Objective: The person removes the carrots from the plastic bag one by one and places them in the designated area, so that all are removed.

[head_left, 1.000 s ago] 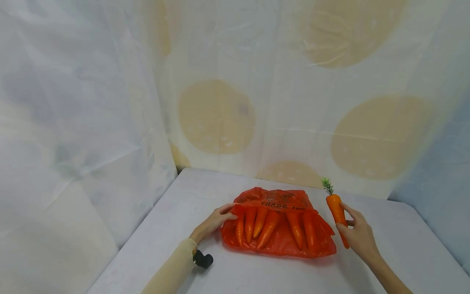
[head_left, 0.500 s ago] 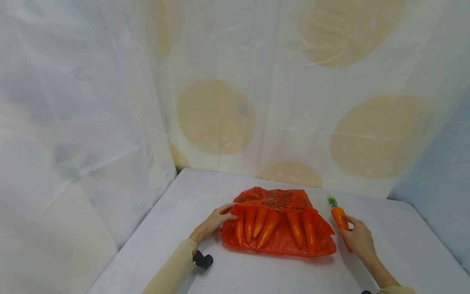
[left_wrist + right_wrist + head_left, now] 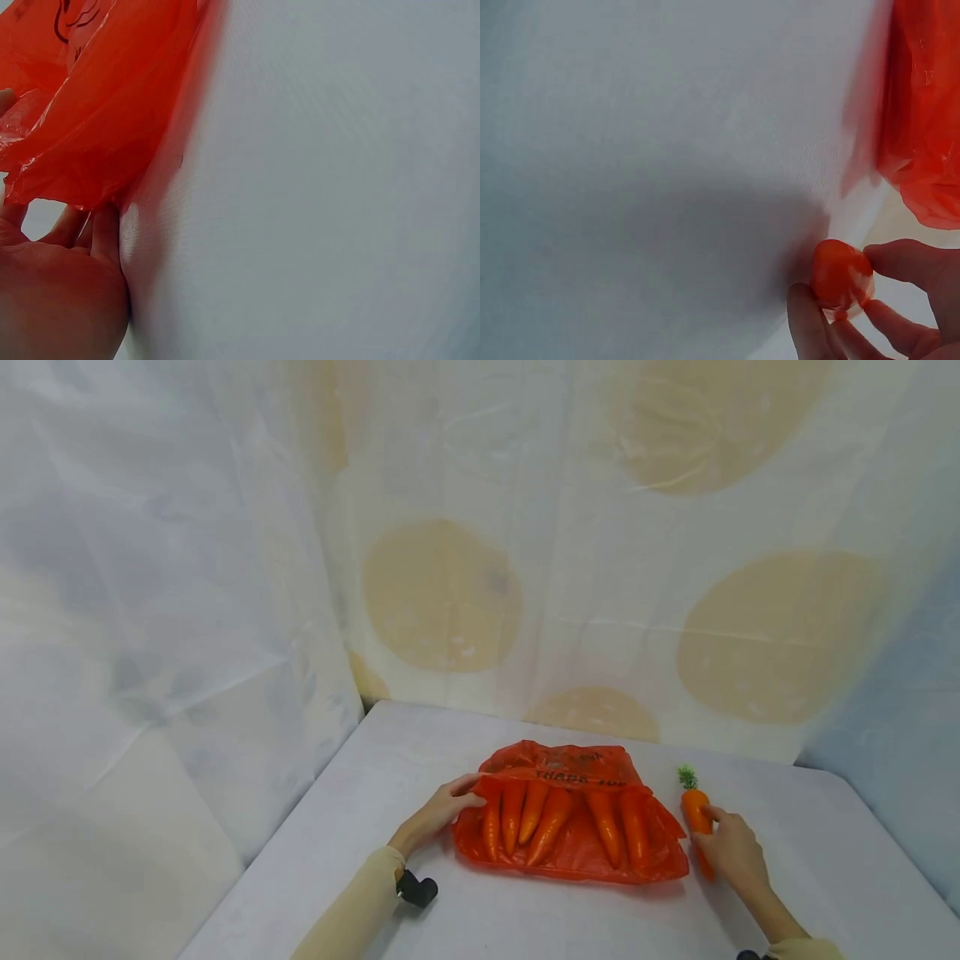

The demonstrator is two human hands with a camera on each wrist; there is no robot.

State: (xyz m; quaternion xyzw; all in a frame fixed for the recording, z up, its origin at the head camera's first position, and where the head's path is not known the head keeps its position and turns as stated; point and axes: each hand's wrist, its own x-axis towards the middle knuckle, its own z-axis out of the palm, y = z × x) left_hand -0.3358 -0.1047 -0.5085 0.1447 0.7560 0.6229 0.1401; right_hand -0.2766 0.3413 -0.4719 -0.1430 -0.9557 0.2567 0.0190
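Note:
A red plastic bag (image 3: pixel 577 853) lies on the white table, its mouth holding several orange carrots (image 3: pixel 552 825) side by side, tips toward me. My left hand (image 3: pixel 437 814) holds the bag's left edge; in the left wrist view, its fingers reach behind the red plastic (image 3: pixel 105 120). To the right of the bag, my right hand (image 3: pixel 737 853) grips a single carrot (image 3: pixel 696 812) with a green leafy top pointing away from me. In the right wrist view, thumb and fingers surround this carrot's end (image 3: pixel 838 271). Whether it touches the table I cannot tell.
White tabletop (image 3: pixel 525 918) extends around the bag and both hands. A pale curtain with tan circles (image 3: pixel 442 597) hangs behind the table, and a white sheet (image 3: pixel 150 652) hangs at its left. A black wrist camera (image 3: pixel 417 889) is strapped to the left wrist.
My right hand has lowered the carrot toward the table and drawn it slightly nearer to me. The left hand and the bag stay where they were.

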